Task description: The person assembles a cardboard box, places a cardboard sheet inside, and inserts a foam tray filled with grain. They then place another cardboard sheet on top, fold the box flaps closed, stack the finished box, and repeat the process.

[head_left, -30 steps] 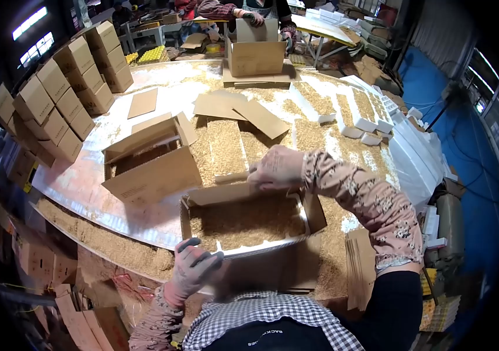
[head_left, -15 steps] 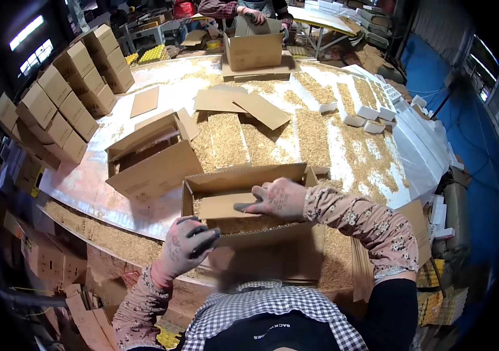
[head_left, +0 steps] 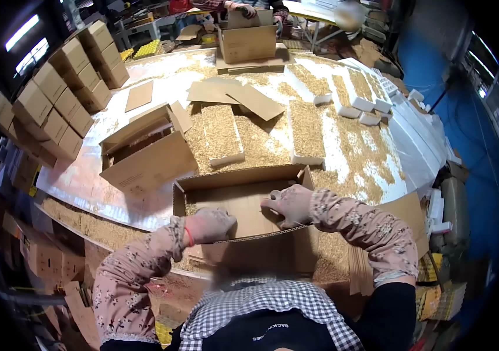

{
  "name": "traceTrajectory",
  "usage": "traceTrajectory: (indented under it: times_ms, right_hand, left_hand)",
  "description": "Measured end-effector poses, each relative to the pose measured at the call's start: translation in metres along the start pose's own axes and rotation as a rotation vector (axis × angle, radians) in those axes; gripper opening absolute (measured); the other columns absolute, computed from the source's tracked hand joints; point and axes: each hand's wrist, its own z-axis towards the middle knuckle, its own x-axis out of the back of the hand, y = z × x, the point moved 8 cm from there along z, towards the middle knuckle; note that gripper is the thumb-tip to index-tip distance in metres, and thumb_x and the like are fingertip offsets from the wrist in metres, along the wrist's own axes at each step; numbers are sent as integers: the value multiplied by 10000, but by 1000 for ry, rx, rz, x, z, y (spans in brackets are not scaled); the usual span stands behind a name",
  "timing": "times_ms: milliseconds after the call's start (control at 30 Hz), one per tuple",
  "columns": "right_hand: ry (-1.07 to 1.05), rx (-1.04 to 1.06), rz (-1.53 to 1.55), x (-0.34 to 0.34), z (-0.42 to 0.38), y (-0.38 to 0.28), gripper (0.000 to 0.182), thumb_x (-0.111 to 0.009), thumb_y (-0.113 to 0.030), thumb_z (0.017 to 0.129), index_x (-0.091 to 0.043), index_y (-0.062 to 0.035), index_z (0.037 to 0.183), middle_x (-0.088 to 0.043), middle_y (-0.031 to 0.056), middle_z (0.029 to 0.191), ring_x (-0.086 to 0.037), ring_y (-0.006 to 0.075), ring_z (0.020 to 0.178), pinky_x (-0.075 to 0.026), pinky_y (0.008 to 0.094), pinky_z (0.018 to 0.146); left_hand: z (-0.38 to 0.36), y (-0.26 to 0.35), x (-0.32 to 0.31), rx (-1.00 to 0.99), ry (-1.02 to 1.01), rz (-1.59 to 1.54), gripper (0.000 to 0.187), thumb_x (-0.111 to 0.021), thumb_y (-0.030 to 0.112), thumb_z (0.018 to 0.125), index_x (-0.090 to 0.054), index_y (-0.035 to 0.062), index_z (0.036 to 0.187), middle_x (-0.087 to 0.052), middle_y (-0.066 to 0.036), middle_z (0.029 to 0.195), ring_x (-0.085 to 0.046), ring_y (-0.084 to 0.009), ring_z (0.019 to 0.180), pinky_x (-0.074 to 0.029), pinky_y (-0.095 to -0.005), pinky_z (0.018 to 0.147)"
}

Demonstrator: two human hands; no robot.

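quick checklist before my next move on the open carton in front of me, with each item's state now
1. Open carton upright, top uncovered: ok.
2. Cardboard sheet inside the carton: ok.
3. Loose filling fully covered: not ok, some shows at the left end.
4. Sheet flat at every corner: cannot tell, the hands hide part of it.
5. Hands out of the carton: not ok, the left hand and right hand both reach inside.
6. Second carton, to the left, closed: not ok, its top is open.
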Motion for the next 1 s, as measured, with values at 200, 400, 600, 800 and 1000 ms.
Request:
traceTrajectory:
  times_ms: [200, 400, 600, 800, 1000]
  right_hand:
    - [608, 261, 4, 55, -66, 29, 438, -675, -234, 745, -593, -146, 1166, -564, 99, 1142, -539, 282, 1095, -423, 470, 947]
    - [728, 84, 93, 14, -12, -1, 383, -658, -229, 773, -592, -105, 1130, -542, 110, 1186, -518, 289, 1074, -381, 441, 964]
    - [1350, -302, 463, -8, -59, 55, 234, -562, -87, 830, -569, -42, 1060, -557, 142, 1020, -549, 282, 943, -429, 380, 876]
    - [1327, -686, 1006, -198, -44, 144, 213, -455, -167, 988, -490, -26, 1143, -545, 48, 1043, -521, 168, 967, -424, 292, 874]
    - [1207, -697, 1418, -212, -28, 113, 226, -457, -182, 987, -491, -26, 1147, -547, 50, 1052, -522, 169, 973, -425, 294, 878]
  left_hand:
    - [-18, -8, -1, -49, 52, -123, 279, -531, 279, 895, -526, 52, 1058, -595, -163, 1006, -588, -347, 966, -467, -421, 826]
    - [-101, -18, 45, -280, 253, 33, 349, -504, 297, 897, -547, 99, 1182, -570, -153, 1159, -564, -301, 1080, -410, -444, 999]
    - [-53, -10, 10, -499, 435, 173, 514, -529, 359, 888, -461, 130, 1342, -394, -132, 1413, -346, -338, 1324, -233, -508, 1130]
    - [-109, -55, -4, 139, 1091, -35, 960, -702, 527, 708, -317, -48, 1374, -396, -238, 1349, -349, -408, 1283, -208, -567, 1095]
    - [-122, -111, -95, 457, 1117, -925, 1136, -772, 484, 693, -103, -47, 1442, -283, -267, 1396, -253, -365, 1345, -214, -417, 1126]
